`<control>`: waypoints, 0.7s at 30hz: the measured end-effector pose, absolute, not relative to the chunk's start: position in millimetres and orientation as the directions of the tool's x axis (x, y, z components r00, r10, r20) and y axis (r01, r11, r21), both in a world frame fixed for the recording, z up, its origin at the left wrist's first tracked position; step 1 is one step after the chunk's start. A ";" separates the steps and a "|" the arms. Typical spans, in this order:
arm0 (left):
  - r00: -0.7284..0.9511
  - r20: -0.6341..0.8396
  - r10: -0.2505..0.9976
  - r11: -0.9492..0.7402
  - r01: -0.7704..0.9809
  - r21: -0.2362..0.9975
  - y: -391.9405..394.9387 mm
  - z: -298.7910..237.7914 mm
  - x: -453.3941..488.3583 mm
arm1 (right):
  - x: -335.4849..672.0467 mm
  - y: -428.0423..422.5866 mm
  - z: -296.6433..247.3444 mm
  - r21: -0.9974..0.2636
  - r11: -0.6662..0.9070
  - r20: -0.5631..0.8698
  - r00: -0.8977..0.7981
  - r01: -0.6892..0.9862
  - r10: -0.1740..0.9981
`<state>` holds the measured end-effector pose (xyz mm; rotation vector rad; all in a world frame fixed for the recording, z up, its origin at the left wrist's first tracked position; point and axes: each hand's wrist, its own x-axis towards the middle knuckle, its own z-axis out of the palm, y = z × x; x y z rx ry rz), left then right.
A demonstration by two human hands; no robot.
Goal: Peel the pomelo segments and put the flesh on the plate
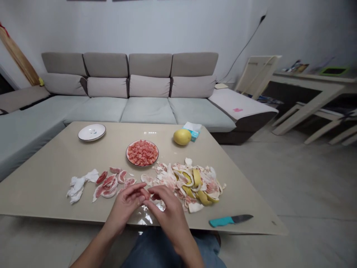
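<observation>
Between the fingertips of my left hand (126, 204) and my right hand (169, 208) is a small pink pomelo segment (145, 193). Both hands are closed on it, low over the table's near edge. Left of them lie several unpeeled pomelo segments (109, 185) with white membrane. To the right spreads a heap of yellow peel (196, 178), pith and torn membrane. Beyond my hands stands a plate (127, 159) filled with pink pomelo flesh pieces (142, 152).
A knife (230, 220) with a turquoise handle lies near the right front edge. Crumpled tissue (79, 186) sits at left, a white plate (92, 132) behind it. A whole yellow pomelo (182, 137) rests beside a tissue pack (194, 131). A sofa (147, 109) stands behind the table (50, 186).
</observation>
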<state>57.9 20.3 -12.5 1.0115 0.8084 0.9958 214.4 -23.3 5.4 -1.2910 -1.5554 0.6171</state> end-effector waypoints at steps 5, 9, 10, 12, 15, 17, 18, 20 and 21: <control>0.349 -0.051 0.936 0.128 -0.201 0.971 19.4 -1.0 50.2 | 214.2 -24.8 11.2 -0.903 0.250 0.271 0.012 0.348 0.962; 0.366 -0.086 0.927 0.163 -0.184 0.969 17.4 4.0 47.2 | 214.4 -26.3 14.0 -0.940 0.193 0.201 -0.001 0.282 0.980; 0.370 -0.089 0.925 0.166 -0.181 0.969 17.0 4.6 47.0 | 214.6 -26.4 14.4 -0.944 0.182 0.187 -0.006 0.275 0.982; 0.368 -0.096 0.925 0.169 -0.170 0.971 16.5 4.9 47.0 | 215.1 -26.0 15.1 -0.952 0.160 0.163 -0.010 0.261 0.987; 0.375 -0.119 0.920 0.187 -0.150 0.971 16.8 3.6 46.2 | 216.6 -24.5 14.8 -0.965 0.130 0.132 -0.009 0.228 0.991; 0.388 -0.140 0.911 0.215 -0.157 0.964 17.3 1.6 44.6 | 218.6 -23.0 12.7 -0.980 0.101 0.098 -0.024 0.170 0.995; 0.398 -0.149 0.905 0.232 -0.170 0.958 17.5 0.5 43.7 | 219.8 -22.1 11.0 -0.989 0.080 0.075 -0.038 0.127 0.996; 0.420 -0.168 0.892 0.275 -0.209 0.939 17.9 -1.6 42.2 | 222.1 -20.1 6.8 -1.000 0.018 0.017 -0.078 0.007 0.997; 0.430 -0.179 0.885 0.297 -0.226 0.928 18.1 -2.3 41.8 | 222.7 -19.2 4.7 -0.998 -0.018 -0.012 -0.105 -0.057 0.994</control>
